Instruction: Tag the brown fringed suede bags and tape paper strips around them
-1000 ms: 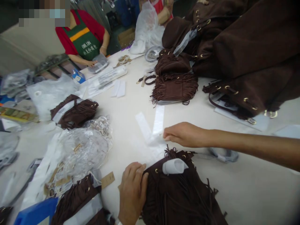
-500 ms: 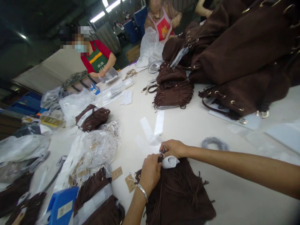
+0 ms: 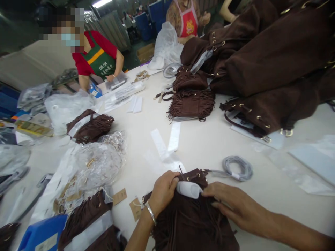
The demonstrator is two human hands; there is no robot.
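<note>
A dark brown fringed suede bag (image 3: 193, 223) lies on the white table (image 3: 209, 146) just in front of me. A white wrap (image 3: 188, 189) sits around a part at its top edge. My left hand (image 3: 162, 192) is closed on the bag's top beside that white wrap, a bracelet on its wrist. My right hand (image 3: 230, 202) rests on the bag to the right of the wrap, fingers stretched towards it and touching the suede.
White paper strips (image 3: 167, 139) and a grey cord coil (image 3: 237, 168) lie beyond the bag. Clear plastic bags with tags (image 3: 94, 167) are at left, more fringed bags (image 3: 192, 103) and a big suede pile (image 3: 274, 59) behind. Two people in aprons work at the far side.
My right hand left the strips, came to the bag's top, then slid down and right onto the suede. My left hand moved up from the bag's side to grip its top.
</note>
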